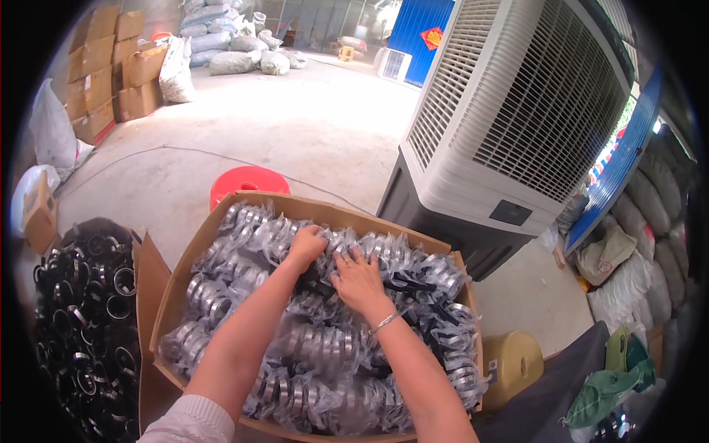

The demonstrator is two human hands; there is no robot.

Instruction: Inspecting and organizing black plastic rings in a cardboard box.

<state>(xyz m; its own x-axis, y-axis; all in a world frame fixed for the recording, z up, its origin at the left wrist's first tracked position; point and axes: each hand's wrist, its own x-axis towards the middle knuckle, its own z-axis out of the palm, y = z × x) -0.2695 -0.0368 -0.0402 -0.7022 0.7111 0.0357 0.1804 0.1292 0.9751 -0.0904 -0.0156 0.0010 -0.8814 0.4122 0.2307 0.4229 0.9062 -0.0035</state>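
"Starting at the far left, what's there?"

"Black rings (83, 314) with silvery rims, heaped loose in an open carton (150, 310). Farther back, stacked cartons (92, 70) stand beside a white sack (176, 70)."

"Then?"

"A red stool (249, 181), just beyond the far side of a big box (421, 240). That box is full of wrapped rings (317, 343), set in rows in clear plastic. What carries it is hidden."

"And the left hand (305, 247)?"

"Over the far part of the box, fingers bent down into the plastic. I can't tell if it's clamped on a ring."

"The right hand (360, 283)?"

"Just beside it, palm down, fingers spread on the wrapped rings. The hands look slightly apart. A bracelet (385, 322) circles that wrist."

"Past them?"

"A tall cooler (509, 111) behind the box's far right corner, then a yellow stool (515, 365) near its right side. A blue panel (620, 166) leans farther off, and full sacks (661, 221) are piled at the far right."
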